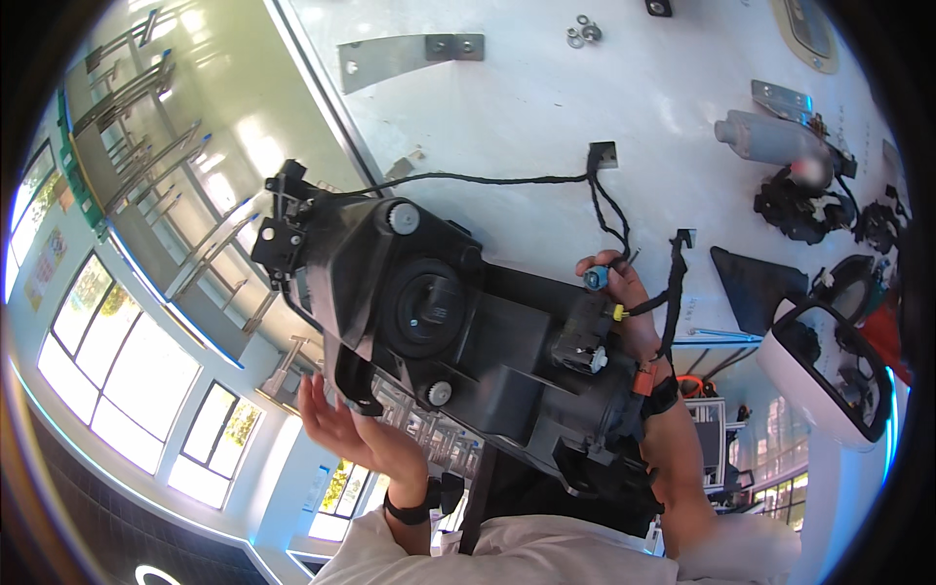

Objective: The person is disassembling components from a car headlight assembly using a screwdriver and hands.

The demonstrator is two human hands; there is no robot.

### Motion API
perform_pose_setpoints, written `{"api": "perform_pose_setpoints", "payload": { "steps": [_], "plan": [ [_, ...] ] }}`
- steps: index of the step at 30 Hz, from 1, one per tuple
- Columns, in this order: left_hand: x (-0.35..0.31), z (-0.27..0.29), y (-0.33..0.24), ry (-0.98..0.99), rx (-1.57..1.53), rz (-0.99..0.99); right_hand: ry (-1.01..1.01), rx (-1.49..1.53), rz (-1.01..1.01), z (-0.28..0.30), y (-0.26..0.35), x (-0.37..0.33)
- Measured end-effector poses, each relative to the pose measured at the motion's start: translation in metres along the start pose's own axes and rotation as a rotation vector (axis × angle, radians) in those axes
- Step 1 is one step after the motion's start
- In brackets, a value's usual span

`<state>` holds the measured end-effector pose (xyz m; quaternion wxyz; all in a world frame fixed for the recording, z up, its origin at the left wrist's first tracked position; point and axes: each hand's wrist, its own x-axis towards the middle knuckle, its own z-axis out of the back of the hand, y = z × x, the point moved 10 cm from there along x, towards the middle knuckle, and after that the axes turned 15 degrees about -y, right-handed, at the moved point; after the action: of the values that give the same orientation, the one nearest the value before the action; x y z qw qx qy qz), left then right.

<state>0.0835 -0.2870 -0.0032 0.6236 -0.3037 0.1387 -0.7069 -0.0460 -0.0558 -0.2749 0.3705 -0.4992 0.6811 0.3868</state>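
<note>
A large black car headlight housing, its back side up, fills the middle of the view. At its lower left edge is my left hand, fingers stretched out and apart beside a black bracket; the thumb is partly hidden. On the right side my right hand pinches a blue plug connector at the end of a black wiring harness. A yellow connector sits at the housing's black module. Near my right wrist hangs an orange connector on another black cable.
The white panel has square cable holes. On it lie a metal bracket plate, small washers, a grey cylindrical motor and black parts. A white side mirror stands at the right.
</note>
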Motion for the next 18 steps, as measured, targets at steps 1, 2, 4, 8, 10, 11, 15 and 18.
{"api": "perform_pose_setpoints", "payload": {
  "steps": [1,2,4,8,10,11,15,18],
  "plan": [
    [0.003,-0.011,0.012,0.038,-0.147,0.13,0.037,0.018,-0.002,0.003,-0.001,0.001],
    [0.002,-0.022,0.025,0.079,-0.295,0.26,0.074,0.035,-0.004,0.007,-0.002,0.003],
    [-0.004,-0.033,0.028,0.168,-0.36,0.257,0.08,0.026,0.015,0.008,-0.002,0.005],
    [-0.005,-0.039,0.001,0.296,-0.104,-0.047,-0.066,-0.075,-0.044,0.021,-0.01,0.008],
    [-0.009,-0.028,-0.026,0.221,-0.043,-0.301,-0.019,-0.068,-0.017,0.015,-0.006,0.01],
    [-0.018,-0.021,-0.042,0.163,-0.016,-0.43,0.006,-0.033,-0.031,0.012,-0.007,0.008],
    [-0.051,-0.023,-0.094,0.305,-0.098,-0.716,0.037,-0.003,-0.029,-0.002,-0.001,0.006],
    [-0.081,-0.086,-0.103,0.779,-0.145,-0.365,-0.011,-0.016,0.002,0.0,0.001,0.004]
  ]
}}
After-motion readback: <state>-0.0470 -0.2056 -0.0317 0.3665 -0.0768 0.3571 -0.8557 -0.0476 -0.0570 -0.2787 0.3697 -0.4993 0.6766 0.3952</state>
